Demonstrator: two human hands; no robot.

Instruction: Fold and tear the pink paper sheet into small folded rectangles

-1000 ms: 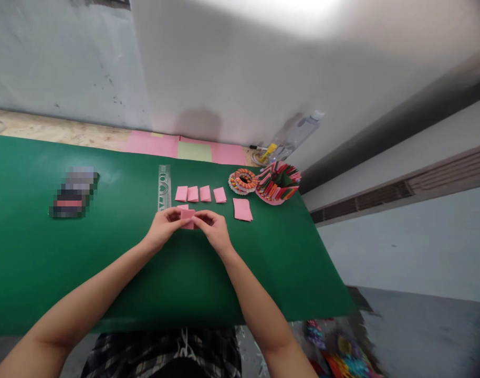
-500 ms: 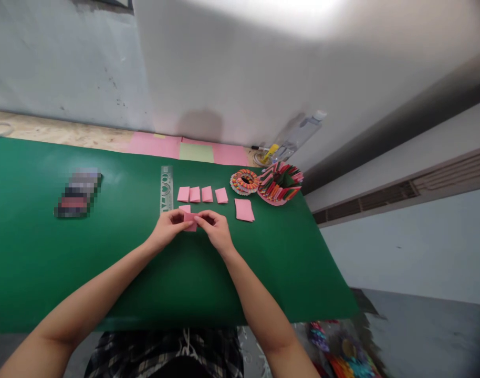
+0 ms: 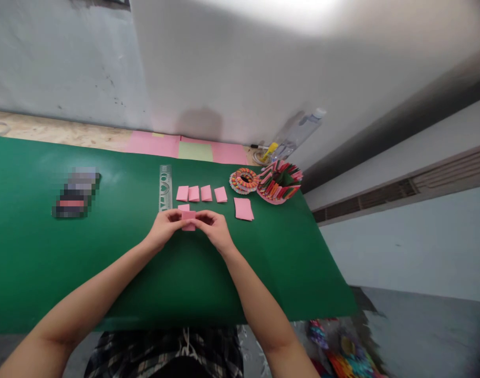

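Between my two hands is a small pink piece of paper (image 3: 188, 216) with a crease across it. My left hand (image 3: 166, 226) pinches its left side, and my right hand (image 3: 212, 227) pinches the right side, thumbs nearly meeting at the fold. Just behind it another pink paper (image 3: 184, 208) is partly hidden. Farther back, several folded pink papers (image 3: 195, 193) lie in a row. To the right of my right hand rests a stack of pink papers (image 3: 243, 209). A clear stencil ruler (image 3: 165, 188) lies beyond my left hand.
Toward the back right of the green table (image 3: 106, 252) sit a ring of folded multicoloured paper (image 3: 243, 181) and a round red-and-pink folded-paper piece (image 3: 279, 184). Behind them stands a clear plastic bottle (image 3: 299, 137). A blurred-out phone-like object (image 3: 77, 193) lies at left.
My thumbs have come together along the pink paper's fold, and the paper now sits more squarely between my hands. The other things on the table stay in place.
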